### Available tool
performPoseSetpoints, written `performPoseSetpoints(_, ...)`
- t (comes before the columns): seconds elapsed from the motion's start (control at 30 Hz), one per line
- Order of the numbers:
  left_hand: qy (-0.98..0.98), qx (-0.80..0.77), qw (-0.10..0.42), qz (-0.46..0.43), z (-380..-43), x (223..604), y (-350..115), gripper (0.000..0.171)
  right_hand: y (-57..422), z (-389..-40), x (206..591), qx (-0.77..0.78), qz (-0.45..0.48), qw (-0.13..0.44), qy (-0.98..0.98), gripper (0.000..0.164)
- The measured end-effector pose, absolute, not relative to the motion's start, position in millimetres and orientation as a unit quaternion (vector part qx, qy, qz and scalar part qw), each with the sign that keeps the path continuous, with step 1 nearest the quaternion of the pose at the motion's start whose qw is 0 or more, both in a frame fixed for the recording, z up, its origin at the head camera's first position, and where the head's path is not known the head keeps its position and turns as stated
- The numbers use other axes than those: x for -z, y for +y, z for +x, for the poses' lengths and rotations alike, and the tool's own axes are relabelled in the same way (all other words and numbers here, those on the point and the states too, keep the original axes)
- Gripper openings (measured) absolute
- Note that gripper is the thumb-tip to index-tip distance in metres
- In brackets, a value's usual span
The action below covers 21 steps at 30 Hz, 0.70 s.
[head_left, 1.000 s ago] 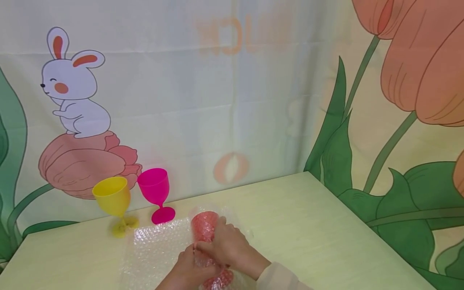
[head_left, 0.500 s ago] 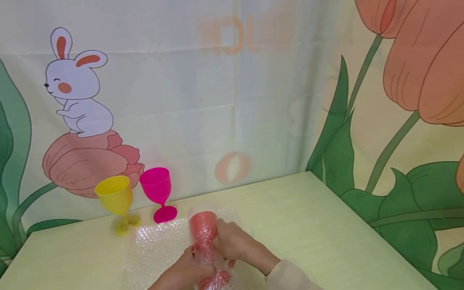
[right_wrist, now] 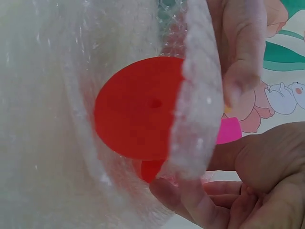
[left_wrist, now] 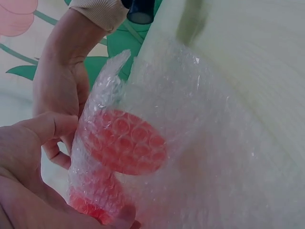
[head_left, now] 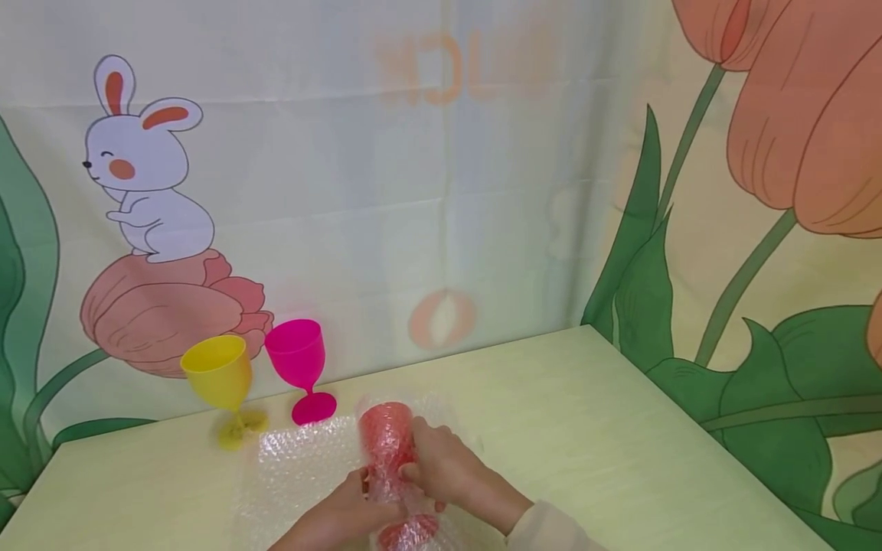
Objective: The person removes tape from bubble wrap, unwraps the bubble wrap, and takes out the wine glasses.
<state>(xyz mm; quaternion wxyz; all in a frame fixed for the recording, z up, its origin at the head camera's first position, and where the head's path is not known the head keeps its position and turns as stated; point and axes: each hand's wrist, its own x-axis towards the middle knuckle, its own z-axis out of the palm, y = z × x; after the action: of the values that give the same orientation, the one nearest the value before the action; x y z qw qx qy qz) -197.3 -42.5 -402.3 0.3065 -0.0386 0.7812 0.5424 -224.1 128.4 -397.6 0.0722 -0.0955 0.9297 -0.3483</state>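
Drew right hand (head_left: 451, 471) back from the left fingertips to the red cup's (head_left: 388, 435) right side since a second earlier, and shifted the cup slightly left. In the head view, held the cup in bubble wrap (head_left: 310, 471) at the near part of the table (head_left: 551, 413), bowl toward the far edge, foot (head_left: 411, 528) toward the near edge. Gripped around the wrapped stem with curled left hand (head_left: 341, 509); curled right fingers over the bowl's right side, thumb on its lower part. Could not tell whether cup touched table. Had yellow cup (head_left: 219, 373) and pink cup (head_left: 299, 356) standing upright near the far edge, toward the far left corner, pink right of yellow.

From the left wrist, saw the foot through the bubbles, and pressed left thumb and fingertips against the wrap.

From the right wrist, saw the foot's round underside uncovered except where wrap crossed its right part; pinched that wrap's lower end between right thumb and fingers.
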Motion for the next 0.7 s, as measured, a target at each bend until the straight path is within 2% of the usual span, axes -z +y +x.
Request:
performPoseSetpoints(0.13,0.834,-0.482,0.264,-0.041,-203.8,401.8,-43.0,0.121,125.9,-221.8,399.8,0.314,-0.104,0.029,0.943,0.034)
performPoseSetpoints(0.3,0.857,-0.467,0.213,-0.051,-212.4,409.4,-39.5,0.097,123.1,-219.2,403.8,0.26,-0.122,-0.032,0.957,0.036)
performPoseSetpoints(0.5,0.859,-0.472,0.19,-0.063,-216.4,413.4,-36.0,0.074,120.6,-217.0,405.5,0.262,-0.129,-0.035,0.956,0.033)
performPoseSetpoints(0.7,0.855,-0.478,0.19,-0.065,-216.0,413.2,-36.3,0.067,121.1,-217.6,407.2,0.269,-0.131,-0.034,0.954,0.031)
